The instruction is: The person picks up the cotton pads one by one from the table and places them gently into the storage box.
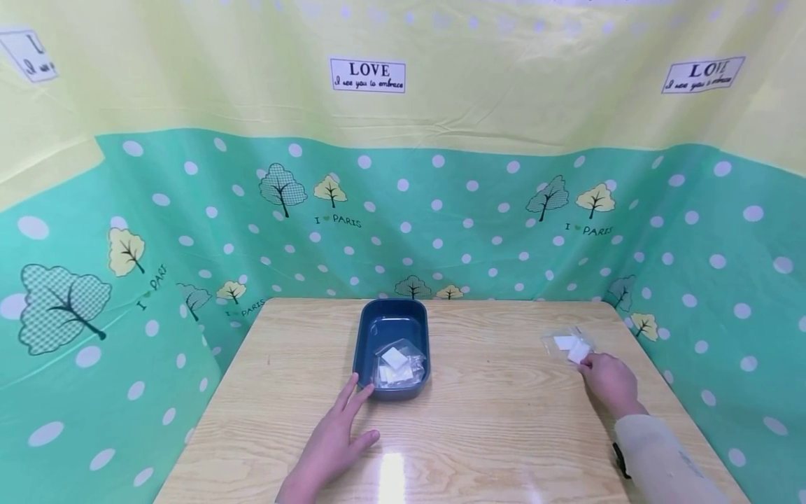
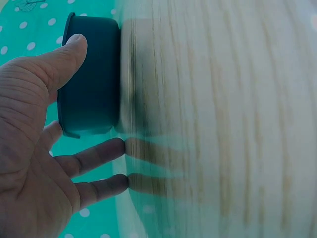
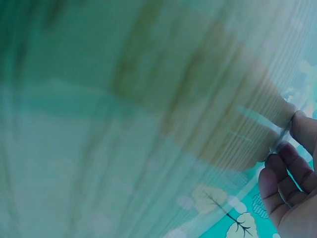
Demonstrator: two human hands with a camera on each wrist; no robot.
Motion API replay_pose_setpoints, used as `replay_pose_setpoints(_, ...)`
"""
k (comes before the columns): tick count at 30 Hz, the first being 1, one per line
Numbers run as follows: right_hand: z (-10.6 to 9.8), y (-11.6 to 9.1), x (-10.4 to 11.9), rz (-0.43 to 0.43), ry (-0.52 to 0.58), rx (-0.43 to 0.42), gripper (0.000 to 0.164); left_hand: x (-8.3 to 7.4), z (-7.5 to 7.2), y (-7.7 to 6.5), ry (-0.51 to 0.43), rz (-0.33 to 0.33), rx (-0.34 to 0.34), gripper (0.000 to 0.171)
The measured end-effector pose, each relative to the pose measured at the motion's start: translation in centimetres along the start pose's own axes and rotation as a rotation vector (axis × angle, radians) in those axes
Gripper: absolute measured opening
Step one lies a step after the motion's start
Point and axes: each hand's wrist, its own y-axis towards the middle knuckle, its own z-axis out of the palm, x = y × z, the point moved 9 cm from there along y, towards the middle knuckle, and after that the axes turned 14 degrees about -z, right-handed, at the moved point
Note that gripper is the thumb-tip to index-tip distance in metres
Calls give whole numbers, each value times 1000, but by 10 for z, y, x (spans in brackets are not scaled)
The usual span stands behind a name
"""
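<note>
A dark blue rectangular bin (image 1: 392, 393) stands near the middle of the table. Inside its near end lie clear plastic bags with white pieces (image 1: 397, 364). My left hand (image 1: 332, 437) is at the bin's near left corner, fingers spread and fairly straight. In the left wrist view the thumb lies against the bin's side (image 2: 91, 79), while other fingertips meet the tabletop. Out on the right, my right hand (image 1: 611, 381) pinches the near edge of a clear plastic bag with white pieces (image 1: 569, 344). The right wrist view shows thumb and fingers closed on its thin edge.
The light wood table (image 1: 485, 434) has a patterned green and yellow curtain (image 1: 441, 224) behind it and along both sides. A dark band (image 1: 620, 460) circles the right sleeve's wrist.
</note>
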Motion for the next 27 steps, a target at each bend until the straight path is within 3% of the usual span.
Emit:
replay_pose_setpoints(17, 0, 0, 2, -7, -17, 11, 22, -1, -1, 0, -5, -1, 7, 85)
replay_pose_setpoints(27, -4, -4, 0, 2, 53, -4, 29, 0, -1, 0, -7, -5, 15, 86)
